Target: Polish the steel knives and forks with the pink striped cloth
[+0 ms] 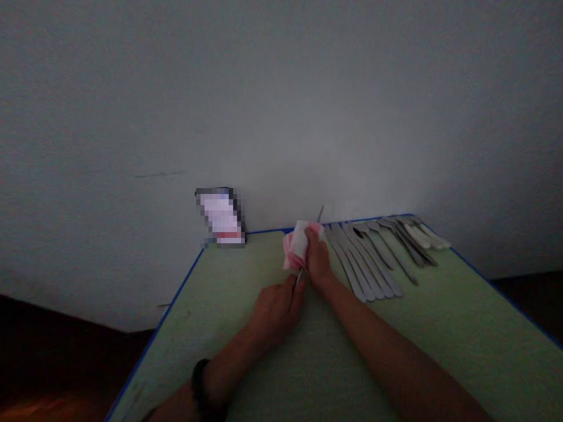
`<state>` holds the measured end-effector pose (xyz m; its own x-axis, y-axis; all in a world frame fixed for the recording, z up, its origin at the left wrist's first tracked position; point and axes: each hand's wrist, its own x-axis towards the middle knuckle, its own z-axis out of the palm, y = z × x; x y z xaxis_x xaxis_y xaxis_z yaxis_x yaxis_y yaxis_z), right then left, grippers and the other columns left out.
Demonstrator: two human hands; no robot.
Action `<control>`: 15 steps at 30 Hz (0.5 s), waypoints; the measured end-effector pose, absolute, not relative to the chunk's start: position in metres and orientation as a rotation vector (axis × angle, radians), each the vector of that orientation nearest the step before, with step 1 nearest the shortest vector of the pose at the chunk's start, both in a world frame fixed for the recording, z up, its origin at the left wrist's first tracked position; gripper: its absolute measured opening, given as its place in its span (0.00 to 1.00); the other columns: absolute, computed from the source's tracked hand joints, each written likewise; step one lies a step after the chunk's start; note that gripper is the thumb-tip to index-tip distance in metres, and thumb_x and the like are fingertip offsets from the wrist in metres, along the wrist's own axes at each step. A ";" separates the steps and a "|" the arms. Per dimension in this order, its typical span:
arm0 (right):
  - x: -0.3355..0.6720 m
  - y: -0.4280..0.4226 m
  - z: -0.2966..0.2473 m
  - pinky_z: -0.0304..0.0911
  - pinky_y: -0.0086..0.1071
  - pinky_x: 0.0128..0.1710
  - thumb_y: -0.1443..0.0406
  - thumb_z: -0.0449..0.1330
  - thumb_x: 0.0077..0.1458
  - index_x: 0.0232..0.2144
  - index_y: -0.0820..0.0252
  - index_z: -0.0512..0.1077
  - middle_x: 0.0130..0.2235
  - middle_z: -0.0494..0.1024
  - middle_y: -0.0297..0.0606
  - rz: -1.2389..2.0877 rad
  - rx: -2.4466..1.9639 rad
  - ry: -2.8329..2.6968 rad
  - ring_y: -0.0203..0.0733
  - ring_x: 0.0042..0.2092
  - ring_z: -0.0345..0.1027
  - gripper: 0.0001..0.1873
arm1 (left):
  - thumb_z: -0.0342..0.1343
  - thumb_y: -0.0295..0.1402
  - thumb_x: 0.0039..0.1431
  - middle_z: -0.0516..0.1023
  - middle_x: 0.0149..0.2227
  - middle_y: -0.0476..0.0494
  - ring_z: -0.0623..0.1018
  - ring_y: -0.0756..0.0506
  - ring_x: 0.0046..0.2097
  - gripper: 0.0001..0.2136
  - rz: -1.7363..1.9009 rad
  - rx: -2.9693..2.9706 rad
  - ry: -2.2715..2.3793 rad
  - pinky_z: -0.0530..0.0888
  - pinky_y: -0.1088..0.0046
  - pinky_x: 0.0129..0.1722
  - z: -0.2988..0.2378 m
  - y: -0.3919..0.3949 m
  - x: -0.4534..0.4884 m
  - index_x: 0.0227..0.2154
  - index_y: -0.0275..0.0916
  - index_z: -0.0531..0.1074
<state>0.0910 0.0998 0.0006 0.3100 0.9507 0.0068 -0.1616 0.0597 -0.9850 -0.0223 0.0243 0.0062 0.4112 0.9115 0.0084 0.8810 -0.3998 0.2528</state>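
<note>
Closed around the near end of a metal table knife (pixel 321 213), my left hand (pixel 278 308) is low over the middle of the table. The narrow tip points away from me toward the wall. My right hand (pixel 317 258) grips a pink and white cloth (pixel 300 243), which is folded around the middle of the knife. Cloth and fingers hide most of the blade. Just right of my right hand, several table knives (pixel 358 264) lie side by side with their handles toward me.
Beyond the knives lie spoons (pixel 391 246), more dark metal cutlery (pixel 407 243) and pale-handled pieces (pixel 424 235). A phone with a blurred screen (pixel 222 215) leans on the wall (pixel 281 105) at the back left. The green table (pixel 220 281) has a blue edge.
</note>
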 end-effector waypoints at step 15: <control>0.119 0.115 -0.002 0.58 0.26 0.18 0.48 0.48 0.54 0.28 0.57 0.68 0.21 0.69 0.29 1.427 -0.623 -0.183 0.33 0.20 0.61 0.21 | 0.38 0.40 0.64 0.75 0.24 0.45 0.75 0.43 0.26 0.15 0.012 2.681 1.444 0.64 0.69 0.28 0.012 0.020 -0.025 0.31 0.40 0.68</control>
<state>0.1190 0.1154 -0.0021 0.1609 0.9563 -0.2440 -0.8639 0.0169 -0.5034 -0.0254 0.0204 0.0117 0.5513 0.8334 -0.0388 0.8326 -0.5466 0.0891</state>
